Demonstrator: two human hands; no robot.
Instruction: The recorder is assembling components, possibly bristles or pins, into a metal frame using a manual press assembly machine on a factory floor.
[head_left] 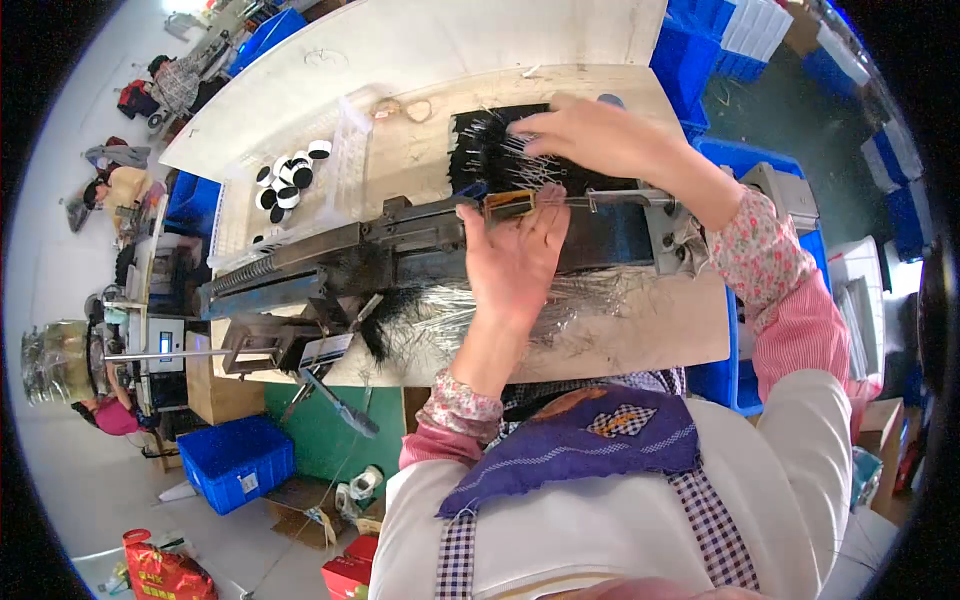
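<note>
A long dark metal bench machine with a spring rail runs across the table. My left hand lies against its near side, palm up, thumb spread, fingertips at a small yellow-edged part. No object shows in that hand. Beyond the machine, my right hand hovers over small wire-stemmed brushes with black bristles, which lie on a black mat. Its fingers point left and stand apart, slightly blurred; nothing shows held. A heap of silver wire stems with black bristle ends lies along the machine's near side.
A clear plastic basket at the far left holds several black-and-white round pieces. A rod and a lever handle jut out at the near left. Blue crates stand around the table. Other people sit at the far left.
</note>
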